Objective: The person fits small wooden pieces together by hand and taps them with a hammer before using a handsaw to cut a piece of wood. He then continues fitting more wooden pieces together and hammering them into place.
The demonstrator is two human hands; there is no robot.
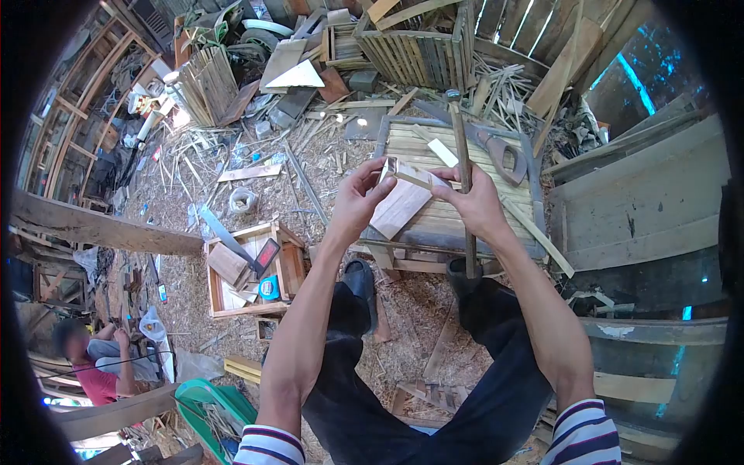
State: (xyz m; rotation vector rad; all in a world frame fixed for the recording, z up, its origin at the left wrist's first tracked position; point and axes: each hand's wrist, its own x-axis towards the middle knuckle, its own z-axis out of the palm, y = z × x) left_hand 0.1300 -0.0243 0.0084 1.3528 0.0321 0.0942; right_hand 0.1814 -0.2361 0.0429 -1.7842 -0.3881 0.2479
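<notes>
Wooden piece [411, 174] is held above the slatted desk [453, 232], the left hand [358, 198] pinching one end in its fingers, the right hand [479, 205] the other. It is probably light, stiff, hardly slippery or fragile; opposite ends look best to grip.

Light tan wood block [411, 175], pinkish-brown board [401, 209], pale yellowish slatted tabletop [408, 143].
The wearer's sleeves [271, 444] are striped white and navy; trousers [496, 403], black; tape measure [268, 288], bright blue; saw handle [267, 254], black and red; plastic item [200, 397], green; another person's shirt [97, 381], pinkish red.
</notes>
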